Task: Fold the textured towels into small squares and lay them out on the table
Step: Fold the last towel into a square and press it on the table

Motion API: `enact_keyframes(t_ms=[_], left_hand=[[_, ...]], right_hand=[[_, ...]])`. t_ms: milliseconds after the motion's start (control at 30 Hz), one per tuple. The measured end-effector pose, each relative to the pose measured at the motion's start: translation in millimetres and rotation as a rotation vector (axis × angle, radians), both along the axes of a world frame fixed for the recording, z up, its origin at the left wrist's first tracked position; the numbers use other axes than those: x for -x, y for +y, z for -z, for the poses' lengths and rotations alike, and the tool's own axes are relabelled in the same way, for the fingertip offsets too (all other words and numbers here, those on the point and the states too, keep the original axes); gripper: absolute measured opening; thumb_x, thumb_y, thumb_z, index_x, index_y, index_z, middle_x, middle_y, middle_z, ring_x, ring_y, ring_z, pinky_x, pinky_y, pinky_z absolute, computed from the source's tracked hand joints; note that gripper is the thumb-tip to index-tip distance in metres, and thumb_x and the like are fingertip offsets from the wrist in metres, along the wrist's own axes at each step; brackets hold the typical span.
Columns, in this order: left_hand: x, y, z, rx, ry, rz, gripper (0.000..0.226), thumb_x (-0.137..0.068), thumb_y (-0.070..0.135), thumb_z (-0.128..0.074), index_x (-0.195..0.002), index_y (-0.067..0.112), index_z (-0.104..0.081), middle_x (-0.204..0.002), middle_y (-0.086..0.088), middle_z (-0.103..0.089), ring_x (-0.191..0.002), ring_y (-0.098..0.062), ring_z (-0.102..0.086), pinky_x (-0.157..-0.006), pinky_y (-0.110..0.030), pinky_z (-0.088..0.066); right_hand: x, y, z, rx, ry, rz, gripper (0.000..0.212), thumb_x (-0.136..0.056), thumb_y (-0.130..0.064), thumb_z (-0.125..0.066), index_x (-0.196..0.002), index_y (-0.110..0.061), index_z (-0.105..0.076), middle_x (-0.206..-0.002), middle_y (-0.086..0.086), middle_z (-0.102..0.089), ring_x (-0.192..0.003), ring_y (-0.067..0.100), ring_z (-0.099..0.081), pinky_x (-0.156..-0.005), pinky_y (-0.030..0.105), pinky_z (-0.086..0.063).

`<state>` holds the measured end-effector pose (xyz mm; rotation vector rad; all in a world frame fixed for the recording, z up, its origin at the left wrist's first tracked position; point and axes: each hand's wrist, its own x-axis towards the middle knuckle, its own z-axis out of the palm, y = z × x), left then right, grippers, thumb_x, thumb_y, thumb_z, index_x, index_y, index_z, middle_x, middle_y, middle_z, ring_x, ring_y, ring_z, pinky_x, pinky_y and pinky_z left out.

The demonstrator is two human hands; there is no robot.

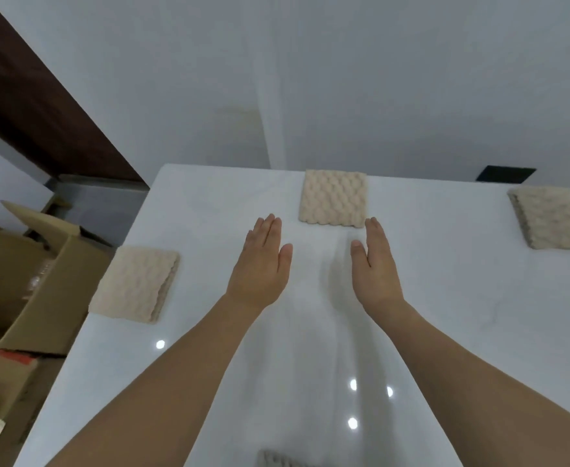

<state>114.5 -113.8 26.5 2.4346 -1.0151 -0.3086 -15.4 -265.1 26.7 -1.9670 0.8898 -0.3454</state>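
Both grips were wide and held nothing: the left hand [260,264] and right hand [374,264] hovered flat over the bare counter [310,365], fingertips just short of the middle towel [333,198]. A careless forward reach could nudge that folded square askew, or a sweep outward could push the left towel [135,284] off the counter's edge. The right towel [556,219] was cut off by the frame, and a scrap of towel [277,460] nearest the person was mostly hidden.
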Motion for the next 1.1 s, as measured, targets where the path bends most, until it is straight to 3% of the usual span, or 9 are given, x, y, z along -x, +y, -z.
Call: enact_keyframes(t_ms=[233, 467, 567, 800, 900, 1000, 1100], left_hand=[[-59, -53, 42, 0.169, 0.235, -0.082, 0.054, -0.107, 0.034, -0.026, -0.157, 0.017, -0.014, -0.165, 0.007, -0.009, -0.15, -0.002, 0.0, -0.12, -0.021, -0.001], [-93, -122, 56, 0.489, 0.509, -0.155, 0.05, -0.106, 0.041, -0.03, -0.155, 0.03, -0.026, -0.16, 0.019, -0.022, -0.144, 0.007, -0.017, -0.116, -0.018, -0.013], [-107, -143, 62, 0.597, 0.57, -0.194, 0.05, -0.107, 0.038, -0.029, -0.155, 0.027, -0.026, -0.16, 0.017, -0.025, -0.143, 0.005, -0.021, -0.111, -0.014, -0.015], [-123, -155, 84, 0.698, 0.671, -0.216, 0.057, -0.103, 0.045, -0.032, -0.154, 0.02, -0.03, -0.16, 0.01, -0.027, -0.145, 0.0, -0.024, -0.123, -0.032, -0.018], [-123, -156, 85, 0.719, 0.763, -0.243, 0.065, -0.096, 0.056, -0.042, -0.15, 0.021, -0.04, -0.159, -0.002, -0.03, -0.146, -0.016, -0.03, -0.121, -0.044, -0.025], [-121, -156, 82, 0.704, 0.815, -0.227, 0.07, -0.091, 0.062, -0.045, -0.15, 0.024, -0.04, -0.155, 0.009, -0.039, -0.141, -0.005, -0.037, -0.12, -0.041, -0.027], [-118, -158, 79, 0.698, 0.755, -0.179, 0.055, -0.104, 0.045, -0.035, -0.153, 0.022, -0.033, -0.158, 0.012, -0.032, -0.143, 0.001, -0.029, -0.122, -0.034, -0.022]], right_hand=[[-59, -58, 43, -0.078, -0.17, 0.109, 0.05, -0.104, -0.03, -0.031, -0.153, -0.019, -0.023, -0.158, -0.011, -0.019, -0.143, -0.001, -0.015, -0.117, 0.02, -0.01], [-94, -110, 71, -0.169, -0.333, 0.206, 0.046, -0.105, -0.03, -0.032, -0.149, -0.021, -0.031, -0.155, -0.012, -0.028, -0.14, -0.002, -0.023, -0.117, 0.022, -0.016], [-107, -115, 78, -0.183, -0.351, 0.182, 0.044, -0.105, -0.032, -0.032, -0.148, -0.023, -0.035, -0.153, -0.014, -0.031, -0.139, -0.003, -0.026, -0.115, 0.02, -0.017], [-119, -115, 86, -0.212, -0.364, 0.145, 0.045, -0.105, -0.031, -0.032, -0.148, -0.021, -0.034, -0.153, -0.013, -0.031, -0.138, -0.004, -0.025, -0.115, 0.019, -0.017], [-121, -113, 84, -0.212, -0.367, 0.123, 0.045, -0.105, -0.03, -0.032, -0.148, -0.021, -0.033, -0.154, -0.012, -0.03, -0.139, -0.004, -0.024, -0.115, 0.018, -0.016], [-122, -113, 86, -0.19, -0.353, 0.116, 0.045, -0.105, -0.03, -0.032, -0.149, -0.02, -0.032, -0.154, -0.012, -0.03, -0.139, -0.004, -0.024, -0.11, 0.011, -0.016], [-123, -113, 87, -0.162, -0.348, 0.114, 0.045, -0.105, -0.031, -0.031, -0.149, -0.02, -0.032, -0.155, -0.011, -0.029, -0.139, -0.004, -0.023, -0.109, 0.008, -0.015]])
